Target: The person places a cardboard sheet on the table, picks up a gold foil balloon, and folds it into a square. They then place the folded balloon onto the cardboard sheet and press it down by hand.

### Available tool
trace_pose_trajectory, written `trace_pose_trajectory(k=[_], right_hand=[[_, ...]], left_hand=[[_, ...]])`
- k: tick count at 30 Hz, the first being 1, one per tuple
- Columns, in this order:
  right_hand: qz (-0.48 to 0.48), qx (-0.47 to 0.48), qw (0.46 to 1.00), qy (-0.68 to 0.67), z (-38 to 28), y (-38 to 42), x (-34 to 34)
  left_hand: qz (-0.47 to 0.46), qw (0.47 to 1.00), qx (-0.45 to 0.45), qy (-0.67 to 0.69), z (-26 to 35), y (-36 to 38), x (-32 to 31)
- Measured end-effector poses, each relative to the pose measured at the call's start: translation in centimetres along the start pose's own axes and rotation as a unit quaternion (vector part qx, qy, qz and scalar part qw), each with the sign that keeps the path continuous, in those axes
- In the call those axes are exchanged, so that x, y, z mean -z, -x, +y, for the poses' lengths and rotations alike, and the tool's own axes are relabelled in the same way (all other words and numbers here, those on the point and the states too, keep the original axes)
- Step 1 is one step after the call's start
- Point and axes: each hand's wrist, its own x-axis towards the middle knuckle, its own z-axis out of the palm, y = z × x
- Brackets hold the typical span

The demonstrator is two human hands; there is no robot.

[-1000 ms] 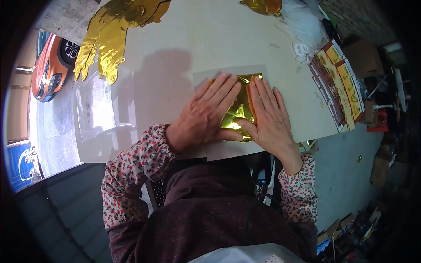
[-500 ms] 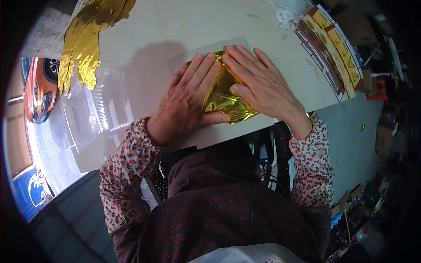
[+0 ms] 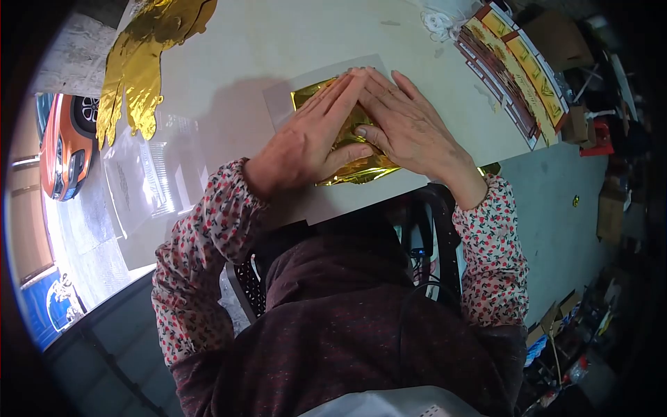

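Note:
A sheet of shiny gold foil (image 3: 358, 174) lies on the table in front of me, partly covered by both hands. My left hand (image 3: 309, 142) rests on its left part, fingers stretched out and pointing up and to the right. On the foil's right side my right hand (image 3: 410, 128) lies flat, its fingers extended. The fingertips of the two hands meet near the foil's far edge. Beneath the foil, a translucent sheet (image 3: 276, 104) shows past its far left corner. Much of the foil is hidden under my palms.
More gold foil balloons (image 3: 142, 76) lie flat at the table's far left. Clear plastic packaging (image 3: 156, 177) is at the left. Printed red and yellow cards (image 3: 517, 76) are stacked at the right, near white string (image 3: 439, 26). Boxes (image 3: 611, 215) stand on the floor beyond.
My left hand has moved right across the foil, bringing its fingertips to my right hand's. The foil's far left corner is now uncovered. My right hand has shifted slightly.

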Motion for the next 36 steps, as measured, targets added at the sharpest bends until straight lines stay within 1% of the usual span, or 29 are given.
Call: trace_pose_trajectory(k=[3, 4, 6, 7, 9, 10, 13, 14, 16, 17, 23, 29, 32, 36], right_hand=[[0.018, -0.012, 0.999, -0.026, -0.1, 0.0, -0.2], [0.026, -0.011, 0.999, -0.032, -0.1, 0.0, -0.3], [0.055, -0.026, 0.99, -0.127, -0.3, -0.4, 0.6], [0.068, -0.035, 0.982, -0.174, -0.5, -0.4, 1.0], [0.139, -0.031, 0.969, -0.203, -0.2, 1.6, 1.7], [0.171, -0.026, 0.961, -0.217, -0.2, 2.8, 2.3], [0.146, -0.043, 0.966, -0.21, -2.4, 7.4, 2.7], [0.148, -0.026, 0.972, -0.18, -3.2, 7.8, 2.5], [0.152, 0.011, 0.981, -0.122, -4.5, 8.1, 1.8], [0.147, 0.013, 0.984, -0.097, -4.8, 8.3, 1.4], [0.116, -0.003, 0.99, -0.079, -5.5, 8.1, 0.8], [0.122, 0.011, 0.992, -0.04, -5.6, 8.2, 0.3], [0.133, -0.006, 0.991, -0.001, -6.0, 8.4, 0.3], [0.123, -0.026, 0.992, 0.02, -6.3, 8.9, -0.2]], left_hand=[[0.007, 0.997, -0.012, -0.07, 0.4, 0.1, -0.4], [0.016, 0.997, -0.015, -0.071, 0.4, 0.1, -0.6], [0.032, 0.997, -0.024, -0.072, 0.3, 0.2, -0.7], [0.007, 0.995, -0.022, -0.095, 0.3, 0.3, -0.6], [-0.041, 0.989, -0.019, -0.138, 0.3, 0.4, -0.4], [-0.044, 0.989, -0.022, -0.142, 0.2, 0.4, -0.4], [-0.049, 0.988, -0.023, -0.147, 0.0, 0.6, -0.5], [-0.05, 0.988, -0.023, -0.144, 0.0, 0.7, -0.5], [-0.052, 0.988, -0.021, -0.143, -0.2, 0.8, -0.5], [-0.054, 0.988, -0.02, -0.145, -0.3, 0.8, -0.6], [-0.051, 0.986, -0.027, -0.156, -0.5, 0.8, -0.8], [-0.048, 0.985, -0.031, -0.163, -0.6, 0.9, -1.0], [-0.047, 0.984, -0.031, -0.167, -0.5, 0.9, -1.1], [-0.05, 0.984, -0.03, -0.166, -0.4, 0.9, -1.0]])
